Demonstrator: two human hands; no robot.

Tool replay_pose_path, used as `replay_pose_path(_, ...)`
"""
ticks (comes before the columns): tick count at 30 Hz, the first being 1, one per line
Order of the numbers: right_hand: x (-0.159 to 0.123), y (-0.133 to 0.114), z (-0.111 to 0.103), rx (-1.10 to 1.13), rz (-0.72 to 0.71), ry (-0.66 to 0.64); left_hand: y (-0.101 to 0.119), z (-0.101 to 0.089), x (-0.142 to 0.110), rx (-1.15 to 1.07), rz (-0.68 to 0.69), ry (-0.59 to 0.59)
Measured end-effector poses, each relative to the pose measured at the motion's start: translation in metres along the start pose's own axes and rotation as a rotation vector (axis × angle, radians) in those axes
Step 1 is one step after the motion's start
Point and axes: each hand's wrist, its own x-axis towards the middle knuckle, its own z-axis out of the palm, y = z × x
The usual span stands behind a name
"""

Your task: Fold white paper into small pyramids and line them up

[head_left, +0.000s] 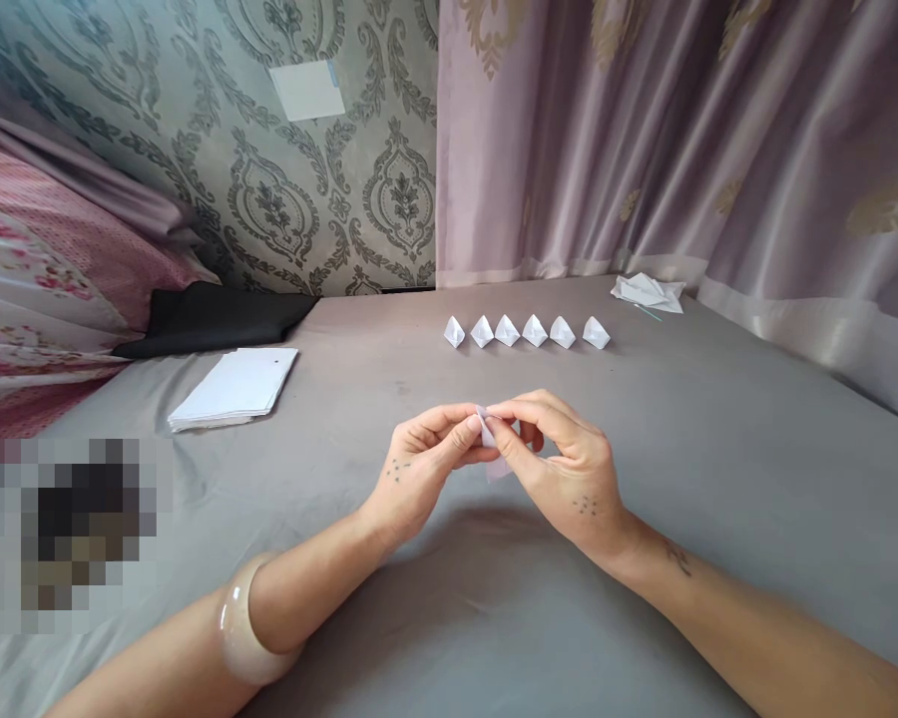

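Note:
Both of my hands meet over the middle of a grey sheet and pinch one small folded piece of white paper (pixel 492 444). My left hand (pixel 423 461) grips its left side with thumb and fingertips pressed together. My right hand (pixel 561 461) curls round its right side; most of the paper is hidden behind these fingers. Beyond them, several small folded white paper pieces (pixel 528 331) stand in a row.
A stack of white paper sheets (pixel 235 387) lies at the left on the grey sheet (pixel 718 469). Crumpled paper scraps (pixel 648 291) sit at the back right by the curtain (pixel 680 140). A black cloth (pixel 217 317) and pink bedding (pixel 37 279) lie at the left.

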Motion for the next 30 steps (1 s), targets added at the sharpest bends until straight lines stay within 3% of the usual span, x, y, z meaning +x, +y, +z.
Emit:
replay_pose_path(16, -0.002, 0.008, -0.003, -0.221, -0.208, -0.040, 0.007, 0.001, 0.001, -0.017, -0.040, -0.001)
replay_pose_path(30, 0.001, 0.008, -0.009, -0.302, -0.307, -0.209, 0.011, -0.010, 0.009, -0.027, -0.082, -0.034)
